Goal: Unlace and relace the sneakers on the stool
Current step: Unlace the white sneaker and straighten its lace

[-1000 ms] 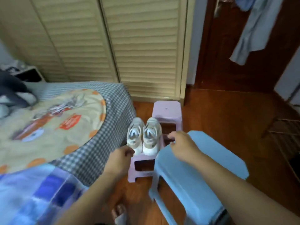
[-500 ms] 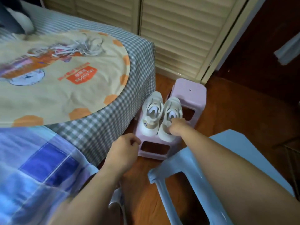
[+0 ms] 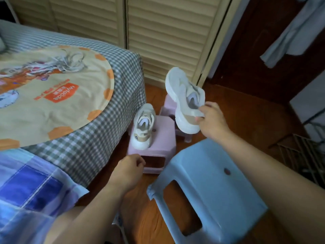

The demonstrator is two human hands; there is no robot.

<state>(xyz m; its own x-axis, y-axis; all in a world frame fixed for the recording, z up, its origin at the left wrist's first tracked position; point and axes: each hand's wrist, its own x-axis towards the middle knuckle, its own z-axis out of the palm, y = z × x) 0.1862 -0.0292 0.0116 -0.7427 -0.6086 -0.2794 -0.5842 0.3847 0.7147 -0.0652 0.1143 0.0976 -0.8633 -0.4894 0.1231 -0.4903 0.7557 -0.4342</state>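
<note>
1. The bed (image 3: 109, 95) fills the left side, and white laces (image 3: 66, 63) lie on its round mat (image 3: 52, 106), at about 10 o'clock from both hands; I judge they may slip off the mat or tangle if the cover is pulled, and then relacing becomes slow
2. The blue stool (image 3: 207, 173) stands just under the right arm; the arm could knock it when the shoe comes closer
3. The pink stool (image 3: 163, 138) carries one sneaker (image 3: 143, 127), at 12 o'clock from the left hand (image 3: 128, 171) and near it; a push on the stool may tip this shoe to the floor
4. The right hand (image 3: 211, 120) pinches the heel edge of the lifted sneaker (image 3: 184, 99), which hangs at 11 o'clock from it; such a small grip could let it drop
5. The left hand is loosely curled and holds nothing
</note>
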